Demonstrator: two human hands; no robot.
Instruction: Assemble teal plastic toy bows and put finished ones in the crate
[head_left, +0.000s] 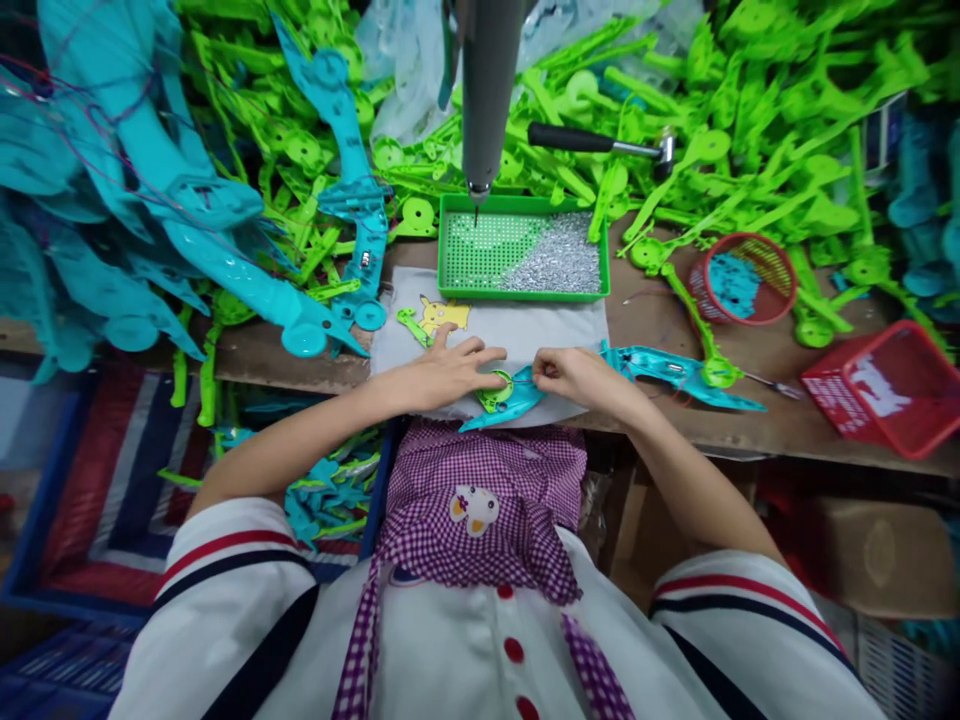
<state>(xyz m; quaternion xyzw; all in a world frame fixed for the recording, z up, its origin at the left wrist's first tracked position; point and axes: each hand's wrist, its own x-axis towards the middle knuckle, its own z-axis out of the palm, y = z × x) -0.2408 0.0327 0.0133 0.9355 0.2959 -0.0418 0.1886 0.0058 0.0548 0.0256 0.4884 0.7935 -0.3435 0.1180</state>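
Observation:
On the grey cloth (495,335) in front of me lies a long blue plastic part (517,402), its right stretch passing under my right wrist. A bright green plastic piece (493,393) with a round end sits on its left portion. My left hand (450,372) rests there with fingers stretched out, the fingertips touching the green round end. The fingers of my right hand (562,372) are pinched together just above the blue part, on what looks like a thin reddish wire (523,380). The wire's end is hidden by the fingers.
A green tray (525,296) of small metal screws stands behind the cloth, under a hanging screwdriver (484,110). Green parts (750,130) and blue parts (172,200) pile up around. A hammer (574,138) lies behind; red baskets (892,395) stand at right.

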